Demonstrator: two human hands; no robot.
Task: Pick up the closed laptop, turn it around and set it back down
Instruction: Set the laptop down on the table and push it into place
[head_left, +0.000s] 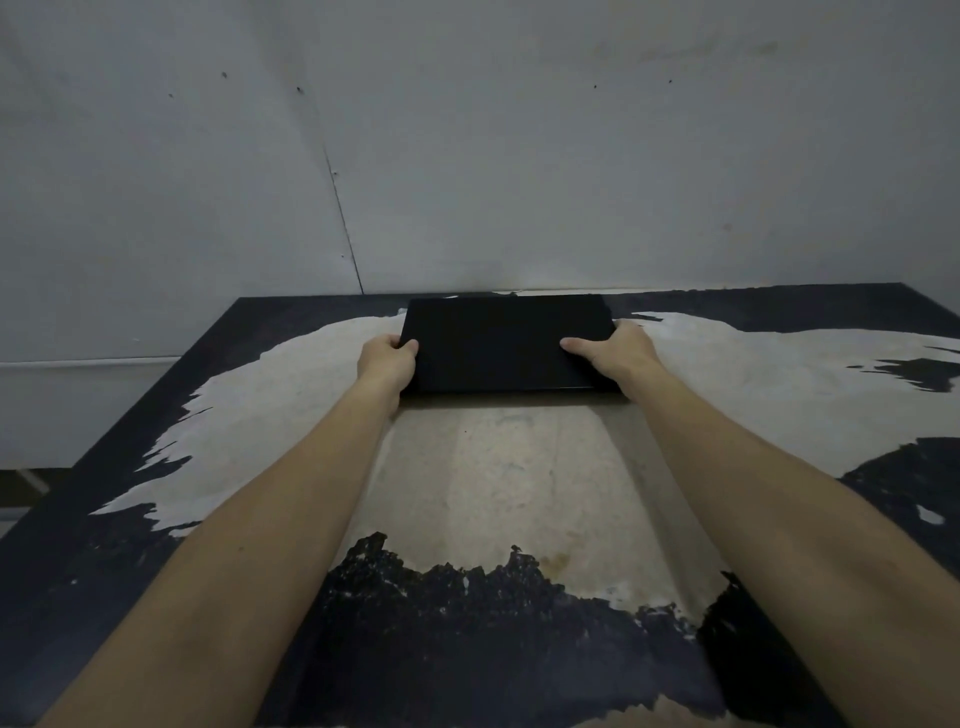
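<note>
A closed black laptop (498, 340) lies flat near the far edge of the table, its long side facing me. My left hand (387, 358) grips its left edge near the front corner, thumb on the lid. My right hand (613, 351) grips the right edge, thumb resting on the lid and fingers wrapped around the side. Both forearms reach straight out from the bottom of the view. Whether the laptop is lifted off the surface or resting on it cannot be told.
The table (493, 493) is dark with large worn, pale patches where the coating has peeled. A grey wall (467, 156) stands right behind the table's far edge. The table's left edge runs diagonally at the left.
</note>
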